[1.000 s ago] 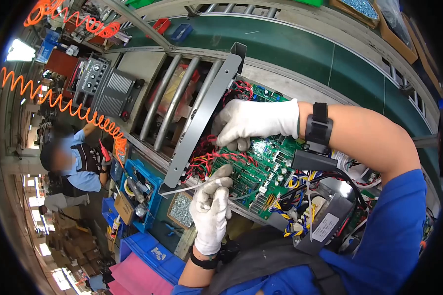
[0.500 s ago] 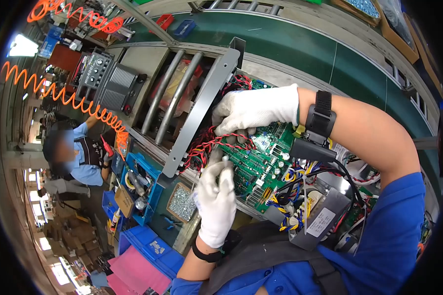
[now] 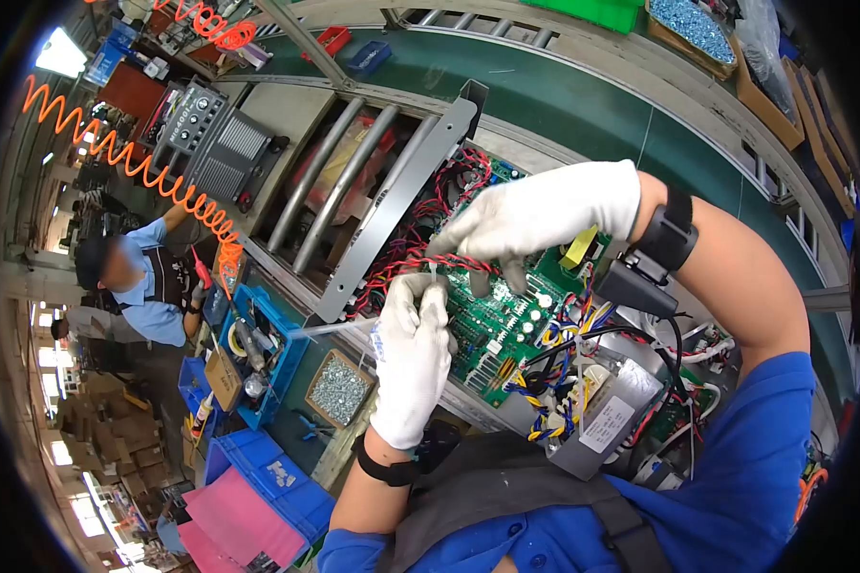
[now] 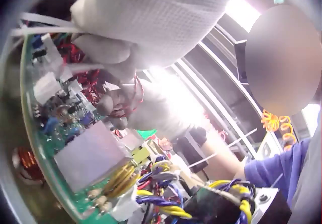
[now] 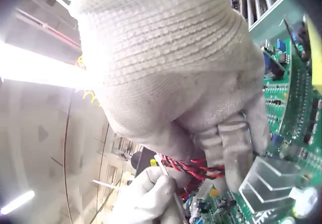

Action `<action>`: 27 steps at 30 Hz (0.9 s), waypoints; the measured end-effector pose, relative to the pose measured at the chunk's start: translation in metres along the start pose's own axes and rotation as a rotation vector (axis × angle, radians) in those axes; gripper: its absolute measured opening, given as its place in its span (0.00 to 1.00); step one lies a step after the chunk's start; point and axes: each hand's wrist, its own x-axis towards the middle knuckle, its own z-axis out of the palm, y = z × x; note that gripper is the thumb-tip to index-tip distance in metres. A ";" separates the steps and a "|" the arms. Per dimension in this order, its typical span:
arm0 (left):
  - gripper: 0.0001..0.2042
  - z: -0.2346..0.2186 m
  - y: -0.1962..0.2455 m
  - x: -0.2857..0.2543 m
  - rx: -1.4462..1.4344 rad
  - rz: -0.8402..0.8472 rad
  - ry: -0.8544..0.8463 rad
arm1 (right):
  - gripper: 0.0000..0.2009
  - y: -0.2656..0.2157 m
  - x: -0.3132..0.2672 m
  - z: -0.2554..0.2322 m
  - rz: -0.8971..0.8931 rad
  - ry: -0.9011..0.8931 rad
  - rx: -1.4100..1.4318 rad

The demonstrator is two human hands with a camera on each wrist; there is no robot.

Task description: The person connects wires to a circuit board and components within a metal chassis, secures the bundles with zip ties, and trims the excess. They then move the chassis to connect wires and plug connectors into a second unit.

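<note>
Both hands wear white gloves with greyish fingertips. My left hand (image 3: pixel 411 358) pinches a thin white cable tie (image 3: pixel 339 328), whose long tail sticks out to the left past the glove. In the right wrist view the cable tie (image 5: pixel 161 164) rises from the left fingers beside the wires. My right hand (image 3: pixel 545 218) reaches over the green circuit board (image 3: pixel 483 334) and holds a bundle of twisted red and black wires (image 3: pixel 454 261) with thumb and fingers. Those wires (image 5: pixel 193 167) run across under the right palm, close to the left fingertips.
A grey metal panel (image 3: pixel 401 210) stands along the board's far-left edge, with rollers (image 3: pixel 344 191) beyond. A metal box (image 3: pixel 607 420) with yellow and blue wires lies near the body. A tray of screws (image 3: pixel 339 389) and blue bins (image 3: pixel 268 487) stand left. Another person (image 3: pixel 143 277) works farther off.
My left hand has moved up to the wires with the cable tie. My right hand has shifted right, drawing the red and black wires toward the left fingertips.
</note>
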 end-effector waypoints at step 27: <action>0.06 -0.010 -0.025 -0.009 0.706 0.539 0.009 | 0.16 0.006 0.034 0.047 -0.076 0.615 -1.050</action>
